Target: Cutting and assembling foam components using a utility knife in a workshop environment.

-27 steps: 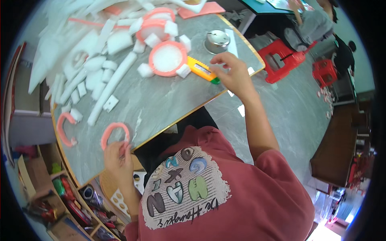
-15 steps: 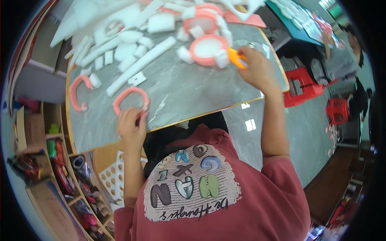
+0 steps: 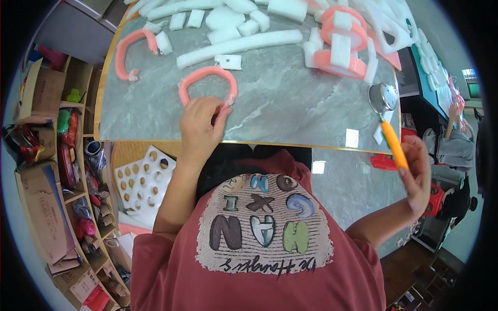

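Note:
My left hand (image 3: 201, 123) is closed at the near side of a pink foam strip (image 3: 206, 73) bent into a loop, pinching it where its ends come together. Between the fingers of my right hand (image 3: 417, 168) is the end of an orange-handled tool (image 3: 393, 144), past the table's right front edge. Its thin metal neck reaches to a small round metal cup (image 3: 384, 98); whether tool and cup are joined I cannot tell. A second pink foam strip (image 3: 121, 58), curved and open, lies at the left with a white foam block (image 3: 164, 42) against one end.
White foam pieces (image 3: 225, 18) and a long foam bar (image 3: 238, 47) lie across the far table. Pink rings with white blocks (image 3: 340, 62) stand far right. Shelves (image 3: 78, 155) fill the left side. A person in grey (image 3: 454, 147) is at the far right.
My right hand has moved away from the pink rings, right and towards me, with the orange tool. My left hand keeps hold of the foam loop. The whole view has shifted.

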Action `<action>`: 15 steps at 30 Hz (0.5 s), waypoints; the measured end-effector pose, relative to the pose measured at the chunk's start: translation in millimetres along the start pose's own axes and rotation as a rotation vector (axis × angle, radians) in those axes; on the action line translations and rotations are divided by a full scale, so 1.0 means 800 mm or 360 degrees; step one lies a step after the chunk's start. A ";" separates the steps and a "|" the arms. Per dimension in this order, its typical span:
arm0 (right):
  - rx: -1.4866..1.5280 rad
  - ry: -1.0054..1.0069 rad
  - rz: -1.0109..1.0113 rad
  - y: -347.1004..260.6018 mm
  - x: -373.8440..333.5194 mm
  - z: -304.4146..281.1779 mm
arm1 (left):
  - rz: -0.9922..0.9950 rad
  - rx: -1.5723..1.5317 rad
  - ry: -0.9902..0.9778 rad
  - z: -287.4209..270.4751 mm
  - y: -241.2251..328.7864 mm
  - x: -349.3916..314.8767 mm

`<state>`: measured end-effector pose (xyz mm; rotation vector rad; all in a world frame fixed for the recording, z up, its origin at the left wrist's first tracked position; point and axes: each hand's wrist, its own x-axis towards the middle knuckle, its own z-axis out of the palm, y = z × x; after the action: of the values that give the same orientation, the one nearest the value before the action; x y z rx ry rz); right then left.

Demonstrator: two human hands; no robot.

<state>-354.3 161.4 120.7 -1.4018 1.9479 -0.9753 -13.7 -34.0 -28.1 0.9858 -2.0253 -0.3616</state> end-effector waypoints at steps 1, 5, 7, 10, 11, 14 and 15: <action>0.0296 -0.0138 0.0012 0.009 -0.006 0.011 | -0.0002 -0.0005 -0.0008 0.002 -0.001 0.002; 0.0961 -0.0488 0.0202 0.019 -0.004 0.087 | -0.0219 -0.0187 0.0030 -0.001 0.005 0.000; 0.1039 -0.0571 0.0268 0.014 0.000 0.122 | -0.0362 -0.0267 0.0036 -0.003 0.004 -0.001; 0.0704 -0.0640 -0.0025 0.000 0.013 0.168 | -0.0432 -0.0195 -0.0065 -0.008 -0.003 0.000; 0.0441 -0.0562 -0.0279 -0.003 0.019 0.182 | -0.0452 -0.0139 -0.0128 -0.011 -0.002 0.003; 0.0170 -0.0539 -0.0461 -0.016 0.029 0.206 | -0.0460 -0.0014 -0.0198 -0.011 -0.001 0.008; 0.0098 -0.0579 -0.0423 -0.018 0.030 0.212 | -0.0455 0.0047 -0.0197 -0.010 -0.001 0.008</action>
<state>-222.7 94.9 32.2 -1.6971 1.4827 -0.8157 -8.8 -38.9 -20.0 1.3037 -2.0057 -0.5584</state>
